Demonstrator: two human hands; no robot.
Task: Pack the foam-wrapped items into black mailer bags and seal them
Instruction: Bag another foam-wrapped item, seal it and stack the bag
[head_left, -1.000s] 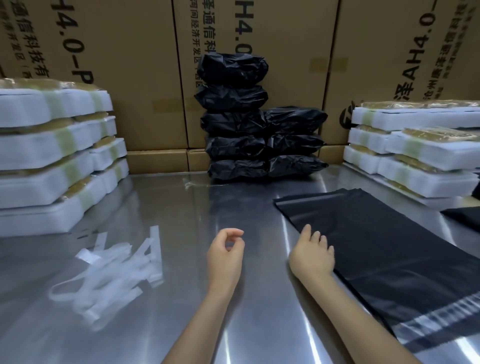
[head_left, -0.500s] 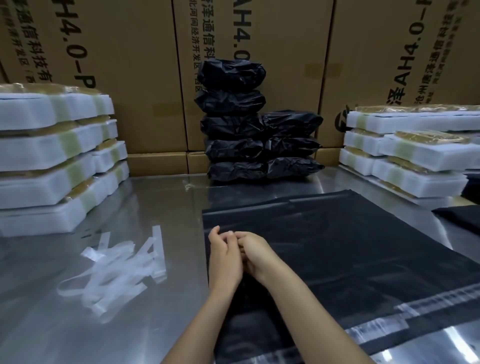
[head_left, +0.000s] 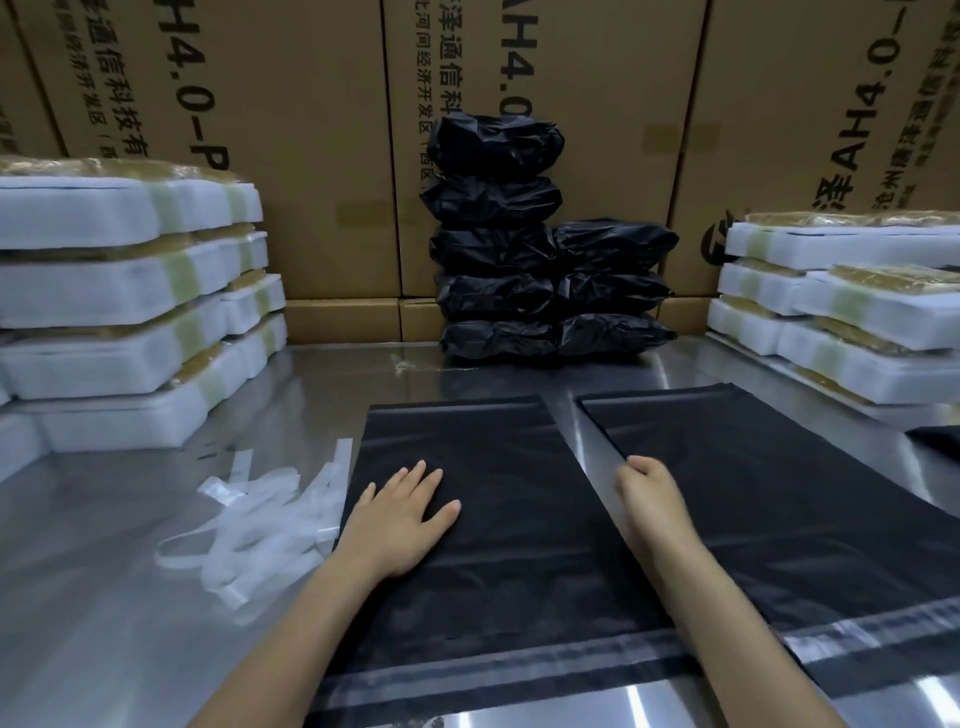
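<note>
This is a packing station in a warehouse or shipping room. Tall brown cardboard cartons (head_left: 291, 156) printed with black lettering form a wall behind a shiny stainless-steel worktable (head_left: 104, 597). Stacks of white foam-wrapped flat items (head_left: 119, 291) stand on both sides, a pile of filled black plastic mailer bags (head_left: 540, 249) leans against the cartons, and loose white peel-off strips (head_left: 260, 519) litter the steel.

Printing shows only on the cardboard cartons (head_left: 322, 156) stacked behind the counter, all of it black and turned sideways. The left carton reads "4.0-P" beside a column of Chinese characters including "信科技有". The middle carton (head_left: 613, 104) shows "AH4.0" partly hidden, with "泽通信科" and "河间经济开发区". The right carton (head_left: 810, 114) reads "泽AH4.0".
</note>
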